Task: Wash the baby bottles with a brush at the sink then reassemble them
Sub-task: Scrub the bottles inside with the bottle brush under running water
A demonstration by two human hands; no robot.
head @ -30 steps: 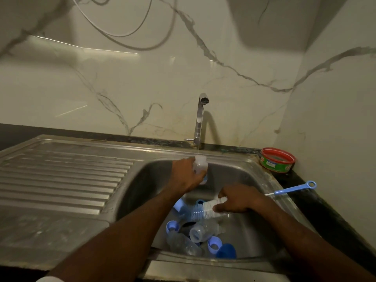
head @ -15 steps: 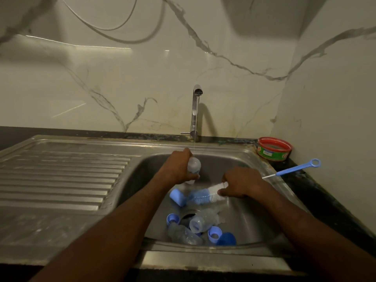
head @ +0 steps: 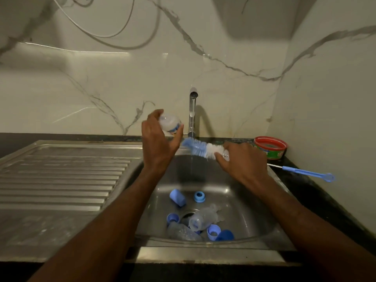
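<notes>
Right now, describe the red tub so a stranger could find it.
Start at the sink and go to its far right corner, where the two walls meet. The red tub sits there on the dark counter, beyond the right hand. It alone has a red rim and green side.

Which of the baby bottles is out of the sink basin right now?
The small clear bottle held up in the left hand; the other bottles lie in the basin.

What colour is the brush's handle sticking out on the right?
Blue, with a ring at its end; the handle shows in the head view.
</notes>
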